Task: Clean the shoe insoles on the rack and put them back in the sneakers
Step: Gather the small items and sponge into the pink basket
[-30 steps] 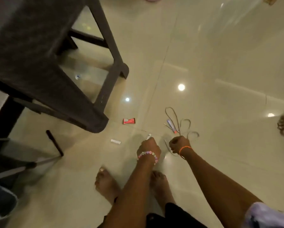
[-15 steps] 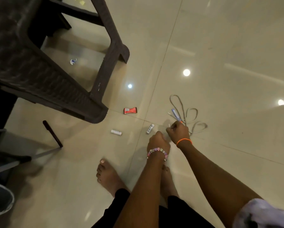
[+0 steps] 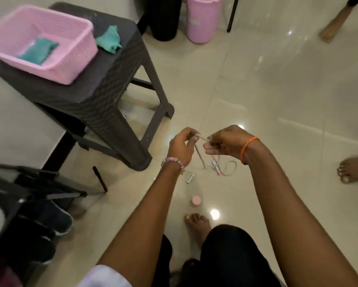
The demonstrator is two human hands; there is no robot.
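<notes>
Far left, a pink basket (image 3: 49,65) with a teal cloth (image 3: 37,51) inside sits on the dark stool (image 3: 103,96), and a second teal cloth (image 3: 109,39) lies just beside it. Near left there's a dark sneaker (image 3: 59,219) by the rack (image 3: 28,179); can't spot any insoles. In the middle, the left hand (image 3: 181,147) and right hand (image 3: 228,142) each pinch a pale shoelace (image 3: 201,155) that trails down to the floor (image 3: 277,90). A small pink lid (image 3: 196,200) lies near the bare foot (image 3: 197,223)
</notes>
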